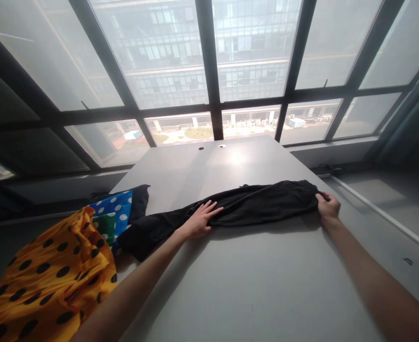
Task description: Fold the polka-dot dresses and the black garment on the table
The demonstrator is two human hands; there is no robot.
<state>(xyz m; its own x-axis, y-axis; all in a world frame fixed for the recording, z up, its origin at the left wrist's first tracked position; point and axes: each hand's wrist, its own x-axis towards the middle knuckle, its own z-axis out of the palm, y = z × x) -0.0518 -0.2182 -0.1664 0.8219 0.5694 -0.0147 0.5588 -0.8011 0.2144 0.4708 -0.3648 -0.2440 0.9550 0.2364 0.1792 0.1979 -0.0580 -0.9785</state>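
Observation:
Black trousers (262, 204) lie stretched lengthwise across a light grey table (252, 280), one leg over the other or folded together. My left hand (199, 220) rests flat on the middle of the cloth, its fingers spread. At the right end, my right hand (328, 207) pinches the upper corner of the trousers between thumb and fingers. The narrower left end of the trousers reaches close to a pile of spotted cloth.
At the left, an orange cloth with black dots (60, 270) hangs over the table edge. Beside it are a blue piece with white dots (122, 206), a green dotted patch (106, 225) and dark fabric (140, 202). Large windows (212, 102) stand behind the table.

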